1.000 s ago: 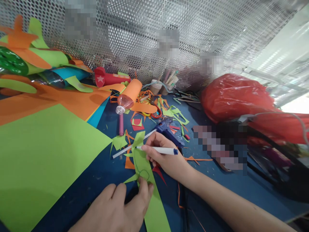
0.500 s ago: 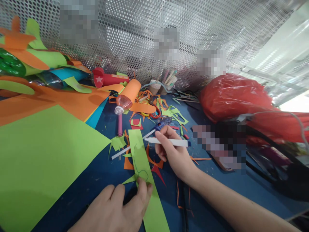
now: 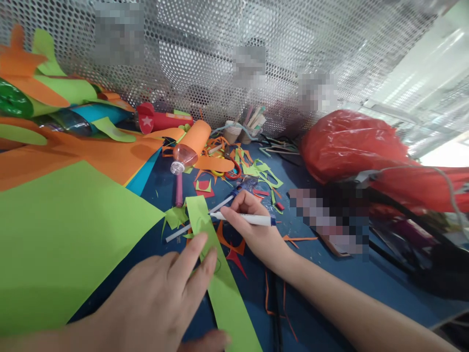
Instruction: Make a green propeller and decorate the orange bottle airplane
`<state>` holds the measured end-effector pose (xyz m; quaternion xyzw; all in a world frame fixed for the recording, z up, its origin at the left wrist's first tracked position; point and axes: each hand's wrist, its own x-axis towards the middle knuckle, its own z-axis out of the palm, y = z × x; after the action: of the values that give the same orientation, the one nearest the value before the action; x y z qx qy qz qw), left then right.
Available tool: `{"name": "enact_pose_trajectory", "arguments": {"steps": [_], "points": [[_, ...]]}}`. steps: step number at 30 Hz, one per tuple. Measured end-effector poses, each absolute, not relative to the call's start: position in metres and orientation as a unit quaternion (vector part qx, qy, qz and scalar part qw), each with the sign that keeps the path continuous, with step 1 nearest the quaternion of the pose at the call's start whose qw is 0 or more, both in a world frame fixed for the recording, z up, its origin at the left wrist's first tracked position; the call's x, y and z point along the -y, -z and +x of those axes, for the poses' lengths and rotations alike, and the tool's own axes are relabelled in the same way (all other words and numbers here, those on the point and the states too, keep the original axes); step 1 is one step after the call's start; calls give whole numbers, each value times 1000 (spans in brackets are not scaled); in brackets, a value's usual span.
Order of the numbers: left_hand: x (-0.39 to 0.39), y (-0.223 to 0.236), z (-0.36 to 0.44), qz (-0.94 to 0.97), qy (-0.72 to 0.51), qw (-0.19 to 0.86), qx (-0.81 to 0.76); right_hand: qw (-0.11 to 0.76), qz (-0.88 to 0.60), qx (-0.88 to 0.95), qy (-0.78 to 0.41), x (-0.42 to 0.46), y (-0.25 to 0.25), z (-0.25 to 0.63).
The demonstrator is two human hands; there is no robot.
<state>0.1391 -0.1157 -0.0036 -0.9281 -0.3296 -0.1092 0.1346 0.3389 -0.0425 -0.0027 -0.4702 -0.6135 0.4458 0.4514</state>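
"Green paper strip, head view: state its position relative to the hands."

"It runs from the near edge to the middle of the table. The left hand is at its left side, with the index and middle fingers reaching over it. The right hand is to the right of its far end."

"Condition of each hand?"

"Left: fingers apart, gripping nothing visible; the hand is blurred, and I cannot tell whether the fingertips press on the paper. Right: thumb and fingers closed on a white marker with a blue end. Its tip points left, at the strip's right edge near the far end. Contact cannot be confirmed."

"Appearance of the strip?"

"Long, narrow, bright green, with a straight-cut far end. Thin dark drawn lines are visible, including a curve partly covered by the left hand."

"Surface and room?"

"Table blue, scattered with orange, green and red paper scraps. A large green sheet lies on the left, overlapping an orange sheet. On the far side of the strip rests a bottle wrapped in orange paper; farther off stand two cups, the right one holding sticks. A red plastic bag is at far right. Perforated metal sheeting closes the far side."
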Motion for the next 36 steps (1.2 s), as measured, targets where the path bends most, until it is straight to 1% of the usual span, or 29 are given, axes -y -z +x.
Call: {"name": "enact_pose_trajectory", "arguments": {"steps": [5,9,13,19,26,31,36], "points": [[104,12,140,-911,113,84,387,441,-460,609,-472,43,4,337],[104,16,141,-911,108,62,392,431,-461,608,-481,43,5,336],[106,17,140,-911,113,60,392,416,-460,608,-495,43,6,335],[105,16,141,-919,114,62,371,426,-461,608,-487,45,2,336],[104,11,144,-929,110,68,346,441,-480,611,-449,48,-3,338],[104,15,142,-914,127,62,380,418,-470,620,-470,45,3,336],[105,15,143,-917,119,60,376,417,-455,622,-482,43,8,336]]}}
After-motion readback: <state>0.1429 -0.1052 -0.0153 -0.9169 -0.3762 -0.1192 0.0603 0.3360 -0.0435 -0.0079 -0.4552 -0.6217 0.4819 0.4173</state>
